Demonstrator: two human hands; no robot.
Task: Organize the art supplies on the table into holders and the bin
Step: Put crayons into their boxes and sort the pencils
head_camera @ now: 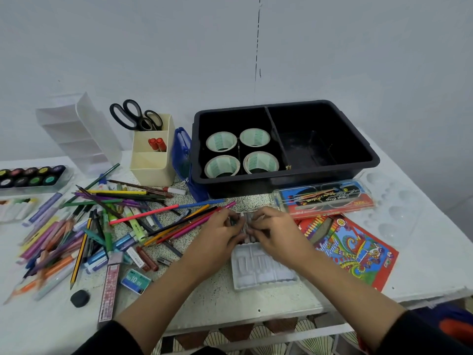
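1. Our hands meet at the middle of the table [217, 293]; the left hand [225, 233] and the right hand [277, 230] curl their fingers inward and pinch between them a bunch of short sticks [245, 226]; these are greyish and blurred, so we cannot tell whether they are crayons or pastels.
2. The bunch sits at the far end of a white moulded tray [266, 276], which lies under our right wrist; the black bin [363, 160] stands beyond the hands, with four tape rolls [221, 142] in its left compartment; the cream holder [153, 165] to its left carries scissors [133, 116] and red markers [156, 144].
3. We judge the two-handed pinch to be the weak point; if either hand eases first, the sticks may slip out and roll over the table.
4. The tray looks thin and light; pressing on its far end could tip it or make it skid.
5. The coloured pencils [184, 224] fan out with their ends just beside our left hand; a careless sweep of that forearm could scatter them, or knock the staple box [135, 281] nearby.
6. As for writing, the staple box reads "No.10" and what looks like "1M"; the bright pencil pack [348, 249] reads "Color Pencil" with the number 18; the clear pen case [325, 198] bears cursive lettering too blurred for us to read.
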